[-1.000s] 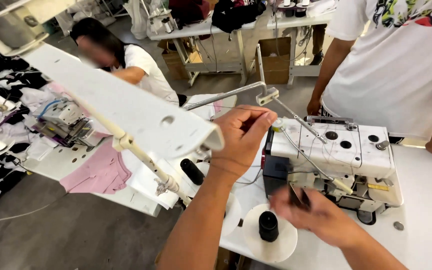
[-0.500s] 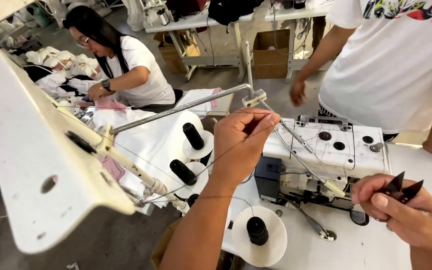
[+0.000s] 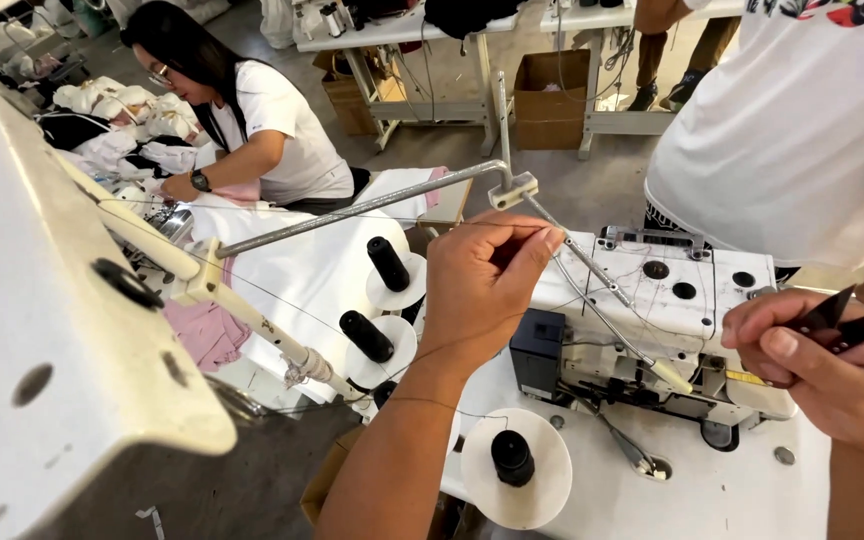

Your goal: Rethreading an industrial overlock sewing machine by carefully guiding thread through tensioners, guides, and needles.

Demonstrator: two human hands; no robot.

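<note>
The left hand (image 3: 482, 285) is raised above the near edge of the white worktop (image 3: 712, 495), its fingers pinched shut on a thin thread (image 3: 282, 300) just below the metal thread guide arm (image 3: 372, 205). The right hand (image 3: 832, 370), well apart at the frame's right edge, is closed around small black thread snips (image 3: 842, 318). Between them sits the white overlock machine (image 3: 672, 300). Black spools (image 3: 512, 458) stand below the left forearm, with open worktop beside them.
</note>
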